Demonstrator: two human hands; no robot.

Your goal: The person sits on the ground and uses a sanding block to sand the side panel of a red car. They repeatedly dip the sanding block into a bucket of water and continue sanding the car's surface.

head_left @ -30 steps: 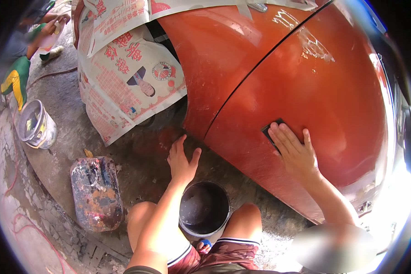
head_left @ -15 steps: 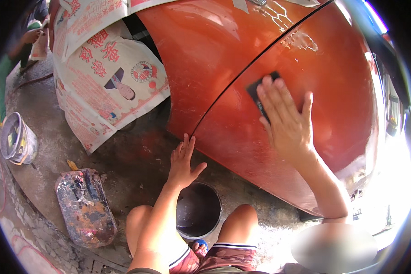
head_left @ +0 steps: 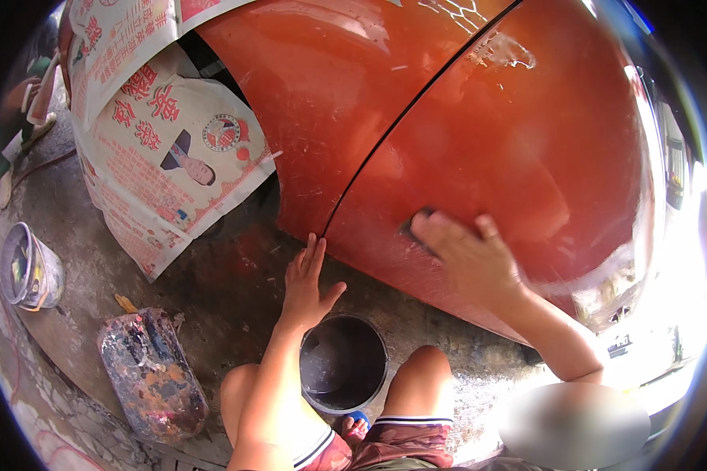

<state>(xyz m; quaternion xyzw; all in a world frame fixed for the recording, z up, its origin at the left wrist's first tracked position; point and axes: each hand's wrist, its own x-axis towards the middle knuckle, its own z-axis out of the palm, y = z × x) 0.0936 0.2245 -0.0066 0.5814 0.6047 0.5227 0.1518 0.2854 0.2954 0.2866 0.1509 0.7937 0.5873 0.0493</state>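
A glossy orange-red car body panel (head_left: 518,165) fills the right side, split by a dark seam. My right hand (head_left: 475,255) lies flat on it, slightly smeared by motion, pressing a dark piece of sandpaper (head_left: 426,213) against the paint. Most of the sandpaper is hidden beneath my fingers. At the panel's lower edge, near the end of the seam, the fingertips of my left hand (head_left: 306,286) rest with the thumb spread apart, holding nothing. Wet streaks (head_left: 504,51) shine higher up on the paint.
Printed paper sheets (head_left: 173,157) cover the area left of the panel. Between my knees stands a dark bucket of water (head_left: 344,365). A paint-stained board (head_left: 153,373) and a smaller bucket (head_left: 33,267) are on the floor at left. Another person's hand (head_left: 31,94) shows at far left.
My right hand has slid the sandpaper down and left across the panel, toward its lower edge. My left hand keeps its place by the seam. The view has shifted slightly.
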